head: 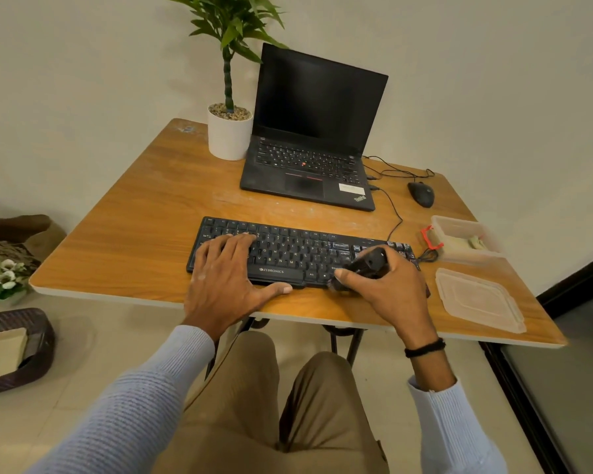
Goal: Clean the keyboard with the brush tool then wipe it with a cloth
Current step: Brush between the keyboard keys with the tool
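Observation:
A black keyboard (298,249) lies near the front edge of the wooden table (141,234). My left hand (228,278) rests flat on the keyboard's left end, fingers straight over the keys and thumb along its front edge. My right hand (389,283) grips a black brush tool (367,265) over the keyboard's right part, its lower end down at the front row of keys. A clear plastic box (459,230) at the right holds a pale cloth (476,241).
An open black laptop (308,165) stands behind the keyboard, with a potted plant (229,131) to its left and a black mouse (421,194) to its right. Cables run between them. The box lid (478,299) lies at the table's front right. A red clip (431,237) sits beside the box.

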